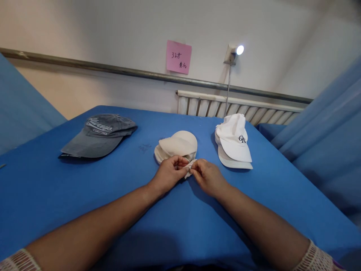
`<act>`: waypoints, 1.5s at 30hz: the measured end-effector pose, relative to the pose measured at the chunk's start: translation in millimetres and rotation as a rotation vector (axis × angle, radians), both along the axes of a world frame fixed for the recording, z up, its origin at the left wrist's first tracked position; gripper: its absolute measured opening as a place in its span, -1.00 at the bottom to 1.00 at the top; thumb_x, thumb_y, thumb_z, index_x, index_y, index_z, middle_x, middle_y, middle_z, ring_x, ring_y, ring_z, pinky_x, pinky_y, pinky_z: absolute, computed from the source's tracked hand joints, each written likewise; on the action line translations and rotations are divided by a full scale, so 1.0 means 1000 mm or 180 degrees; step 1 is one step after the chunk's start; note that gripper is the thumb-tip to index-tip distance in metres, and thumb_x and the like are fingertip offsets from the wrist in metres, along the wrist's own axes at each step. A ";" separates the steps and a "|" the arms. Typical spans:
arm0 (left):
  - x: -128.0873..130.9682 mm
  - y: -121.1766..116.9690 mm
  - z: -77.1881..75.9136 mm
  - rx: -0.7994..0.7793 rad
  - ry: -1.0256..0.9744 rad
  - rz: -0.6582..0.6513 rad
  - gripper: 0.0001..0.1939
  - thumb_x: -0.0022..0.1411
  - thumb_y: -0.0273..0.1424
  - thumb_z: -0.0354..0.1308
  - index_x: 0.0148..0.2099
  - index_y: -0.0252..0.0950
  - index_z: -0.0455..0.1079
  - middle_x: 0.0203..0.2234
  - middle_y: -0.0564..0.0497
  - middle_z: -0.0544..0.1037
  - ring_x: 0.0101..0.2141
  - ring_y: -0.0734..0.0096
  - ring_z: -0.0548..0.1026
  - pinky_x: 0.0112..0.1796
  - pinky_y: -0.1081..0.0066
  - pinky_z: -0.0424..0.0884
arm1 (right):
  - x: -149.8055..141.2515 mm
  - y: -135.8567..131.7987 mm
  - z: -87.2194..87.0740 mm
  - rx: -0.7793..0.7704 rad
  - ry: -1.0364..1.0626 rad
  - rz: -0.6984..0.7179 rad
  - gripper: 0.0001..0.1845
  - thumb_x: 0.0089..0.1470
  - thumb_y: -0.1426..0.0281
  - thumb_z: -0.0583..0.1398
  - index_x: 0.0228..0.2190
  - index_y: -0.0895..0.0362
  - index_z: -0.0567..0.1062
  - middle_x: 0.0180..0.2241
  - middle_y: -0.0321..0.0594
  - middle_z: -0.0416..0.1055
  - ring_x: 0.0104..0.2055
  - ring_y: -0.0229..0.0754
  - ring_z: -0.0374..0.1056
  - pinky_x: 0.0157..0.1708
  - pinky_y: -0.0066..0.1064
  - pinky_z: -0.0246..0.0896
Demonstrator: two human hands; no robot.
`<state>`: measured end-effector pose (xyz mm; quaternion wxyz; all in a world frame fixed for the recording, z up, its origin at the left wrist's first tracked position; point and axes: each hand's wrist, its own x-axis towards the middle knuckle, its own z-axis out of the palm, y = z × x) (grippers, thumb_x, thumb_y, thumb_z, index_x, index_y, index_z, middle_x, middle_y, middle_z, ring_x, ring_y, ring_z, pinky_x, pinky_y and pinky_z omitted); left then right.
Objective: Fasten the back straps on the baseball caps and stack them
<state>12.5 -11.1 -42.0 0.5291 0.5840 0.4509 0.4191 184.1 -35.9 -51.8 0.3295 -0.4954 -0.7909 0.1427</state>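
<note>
A cream baseball cap point(180, 145) lies in the middle of the blue table, its crown away from me. At its near edge, my left hand point(170, 172) pinches a pale strap at the back of the cap between thumb and fingers. Just to the right, my right hand point(208, 176) is closed on the same strap, thumb against forefinger. The fingers partly cover the strap, so its fastening cannot be made out.
Grey caps point(98, 136) lie stacked at the left, with white lettering on the top one. White caps point(235, 139) are stacked at the right. Behind the blue table point(135, 233) are a radiator point(208, 104), a metal rail point(126, 70) and a pink note point(178, 57). Blue curtains point(332, 146) hang beside it.
</note>
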 end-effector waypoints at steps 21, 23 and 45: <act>-0.005 -0.001 0.012 0.0611 0.0913 0.0266 -0.88 0.01 -0.39 0.21 -0.51 -0.28 0.36 -0.62 0.08 0.47 -0.58 0.47 0.36 -0.53 0.47 0.25 | -0.001 0.004 -0.001 0.0507 0.0055 0.0265 -0.95 0.15 0.48 0.11 -0.34 0.12 0.37 -0.38 -0.21 0.41 -0.39 -0.22 0.33 -0.35 -0.42 0.23; -0.006 0.001 0.014 0.0212 0.0530 0.0271 -0.85 -0.02 -0.37 0.23 -0.54 -0.29 0.34 -0.67 0.09 0.43 -0.62 0.52 0.32 -0.57 0.49 0.22 | 0.000 0.005 -0.001 0.0605 0.0133 0.0357 -0.94 0.17 0.47 0.09 -0.34 0.11 0.36 -0.37 -0.21 0.41 -0.36 -0.21 0.34 -0.33 -0.41 0.25; 0.001 0.002 0.001 0.0230 0.0431 0.0389 -0.80 -0.03 -0.30 0.28 -0.53 -0.31 0.40 -0.61 0.06 0.49 -0.55 0.48 0.37 -0.50 0.48 0.29 | -0.018 -0.006 0.001 0.0509 -0.1562 -0.0764 -0.80 0.31 0.44 0.06 -0.32 0.17 0.46 -0.34 -0.10 0.45 -0.41 -0.15 0.36 -0.47 -0.36 0.00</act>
